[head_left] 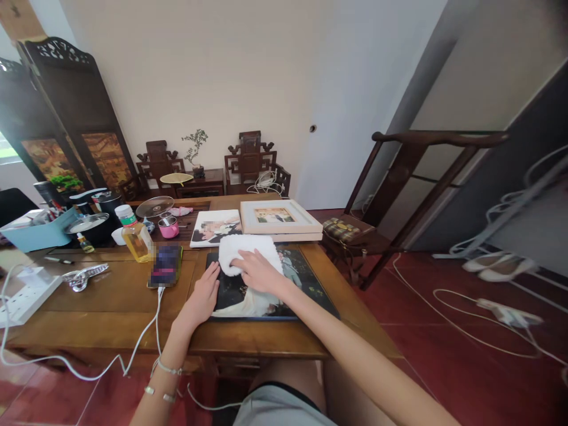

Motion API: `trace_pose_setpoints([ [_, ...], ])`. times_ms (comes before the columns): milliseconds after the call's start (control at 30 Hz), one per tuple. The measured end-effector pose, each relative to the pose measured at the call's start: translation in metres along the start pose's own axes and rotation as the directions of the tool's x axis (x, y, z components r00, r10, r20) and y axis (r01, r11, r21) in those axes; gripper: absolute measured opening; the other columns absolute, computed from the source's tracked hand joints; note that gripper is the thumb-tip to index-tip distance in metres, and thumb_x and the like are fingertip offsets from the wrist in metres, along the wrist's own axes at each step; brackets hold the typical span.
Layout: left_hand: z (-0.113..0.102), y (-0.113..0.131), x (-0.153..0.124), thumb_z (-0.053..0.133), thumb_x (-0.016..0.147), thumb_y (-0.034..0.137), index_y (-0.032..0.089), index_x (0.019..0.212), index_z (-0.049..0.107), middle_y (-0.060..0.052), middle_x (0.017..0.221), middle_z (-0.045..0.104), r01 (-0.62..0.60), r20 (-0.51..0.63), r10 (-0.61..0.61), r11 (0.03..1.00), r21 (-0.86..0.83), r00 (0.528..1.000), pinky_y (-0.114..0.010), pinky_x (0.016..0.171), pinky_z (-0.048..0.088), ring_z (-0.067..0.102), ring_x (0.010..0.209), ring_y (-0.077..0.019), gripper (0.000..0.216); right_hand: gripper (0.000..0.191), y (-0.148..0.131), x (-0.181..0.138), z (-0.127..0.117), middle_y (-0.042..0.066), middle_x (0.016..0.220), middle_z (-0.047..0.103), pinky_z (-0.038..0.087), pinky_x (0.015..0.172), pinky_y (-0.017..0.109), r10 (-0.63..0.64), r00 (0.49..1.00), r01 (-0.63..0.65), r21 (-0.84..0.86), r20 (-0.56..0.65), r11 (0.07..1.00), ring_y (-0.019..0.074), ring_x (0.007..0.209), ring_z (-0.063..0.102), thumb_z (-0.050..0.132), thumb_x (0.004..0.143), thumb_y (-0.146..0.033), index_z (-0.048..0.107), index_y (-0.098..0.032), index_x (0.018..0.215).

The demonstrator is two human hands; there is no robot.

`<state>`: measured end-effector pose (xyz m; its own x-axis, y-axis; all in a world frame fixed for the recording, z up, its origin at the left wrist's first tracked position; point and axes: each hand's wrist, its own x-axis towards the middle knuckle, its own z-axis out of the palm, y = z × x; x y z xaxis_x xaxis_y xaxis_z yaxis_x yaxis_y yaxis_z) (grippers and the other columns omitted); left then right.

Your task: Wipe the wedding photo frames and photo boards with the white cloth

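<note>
A large dark photo print (306, 281) lies flat on the wooden table (110, 296) in front of me. My right hand (260, 273) lies flat on a white cloth (242, 248) that rests on the print's upper part, fingers stretched over the cloth. My left hand (203, 293) rests open on the print's left edge, fingers spread and pressing down. Behind the print lie another photo print (215, 228) and a light framed picture (279, 218).
A phone (165, 266) on a white cable lies left of the print. Further left stand an oil bottle (135, 236), a pink cup (168, 226), pots, a power strip (22, 293) and a metal tool (84, 277). A dark wooden chair (399, 195) stands right of the table; cables trail on the red floor.
</note>
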<state>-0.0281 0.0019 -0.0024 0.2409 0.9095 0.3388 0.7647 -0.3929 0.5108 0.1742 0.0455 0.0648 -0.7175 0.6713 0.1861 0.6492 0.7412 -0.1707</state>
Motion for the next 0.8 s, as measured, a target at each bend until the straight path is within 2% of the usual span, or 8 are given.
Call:
trace_pose_setpoints([
  [67,-0.001,0.0,0.0,0.029,0.094,0.024,0.016,0.137,0.038,-0.011,0.148,0.035,-0.001,0.001,0.001,1.0,-0.003,1.0,-0.043,0.114,0.027,0.029,0.139,-0.0204,0.045,0.046,-0.004,0.001,0.0,0.02,0.121,0.058,0.025,0.102,0.058,-0.001,1.0,0.001,-0.003,0.005,1.0,0.0304,0.131,0.035,0.04,0.076,-0.004,0.055,-0.014,0.119],
  [133,-0.002,0.002,0.0,0.029,0.095,0.025,0.017,0.137,0.039,-0.01,0.148,0.036,0.001,0.012,-0.001,1.0,-0.005,1.0,-0.043,0.114,0.027,0.029,0.139,-0.0202,0.045,0.047,-0.013,-0.011,0.001,0.019,0.124,0.057,0.022,0.104,0.058,-0.01,1.0,0.01,0.006,0.014,1.0,0.0304,0.133,0.031,0.042,0.074,-0.003,0.056,-0.014,0.118],
  [333,-0.004,0.011,-0.001,0.026,0.095,0.029,0.016,0.136,0.041,-0.011,0.148,0.034,0.049,0.025,-0.049,0.999,-0.008,0.999,-0.043,0.114,0.028,0.027,0.139,-0.0207,0.045,0.05,-0.05,-0.093,0.001,0.005,0.142,0.045,0.009,0.111,0.058,-0.107,0.994,0.103,0.117,0.03,0.988,0.0269,0.139,0.021,0.041,0.064,0.001,0.061,-0.021,0.104],
  [467,-0.003,0.012,-0.001,0.026,0.095,0.029,0.011,0.135,0.041,-0.014,0.148,0.034,0.079,0.027,-0.079,0.997,-0.008,0.996,-0.044,0.114,0.026,0.027,0.139,-0.0209,0.047,0.047,-0.046,-0.13,-0.005,0.004,0.142,0.045,0.01,0.113,0.055,-0.105,0.993,0.098,0.109,0.059,0.989,0.0241,0.139,0.02,0.04,0.057,0.002,0.063,-0.02,0.092],
  [600,-0.001,0.009,-0.001,0.027,0.094,0.028,0.013,0.135,0.041,-0.013,0.148,0.034,0.066,0.016,-0.066,0.998,-0.015,0.998,-0.044,0.114,0.025,0.027,0.139,-0.02,0.046,0.048,-0.012,-0.133,-0.006,0.012,0.139,0.047,0.017,0.112,0.054,0.043,0.998,-0.042,-0.003,0.04,0.999,0.0252,0.136,0.028,0.04,0.058,0.003,0.063,-0.017,0.096],
  [700,-0.001,0.009,-0.001,0.027,0.094,0.028,0.012,0.135,0.041,-0.013,0.148,0.034,0.072,0.017,-0.071,0.997,-0.013,0.997,-0.043,0.114,0.025,0.027,0.139,-0.0199,0.046,0.046,0.011,-0.117,-0.005,0.021,0.132,0.052,0.025,0.108,0.056,0.208,0.978,-0.21,-0.089,-0.028,0.974,0.0297,0.132,0.036,0.04,0.065,0.0,0.062,-0.013,0.103],
  [800,-0.002,0.011,0.0,0.026,0.094,0.03,0.007,0.136,0.04,-0.015,0.148,0.034,0.085,0.035,-0.085,0.996,-0.003,0.996,-0.043,0.114,0.025,0.027,0.14,-0.0208,0.049,0.046,0.015,-0.093,-0.004,0.023,0.122,0.058,0.031,0.1,0.06,0.307,0.948,-0.315,-0.131,-0.083,0.94,0.035,0.129,0.038,0.039,0.069,-0.002,0.061,-0.011,0.108],
])
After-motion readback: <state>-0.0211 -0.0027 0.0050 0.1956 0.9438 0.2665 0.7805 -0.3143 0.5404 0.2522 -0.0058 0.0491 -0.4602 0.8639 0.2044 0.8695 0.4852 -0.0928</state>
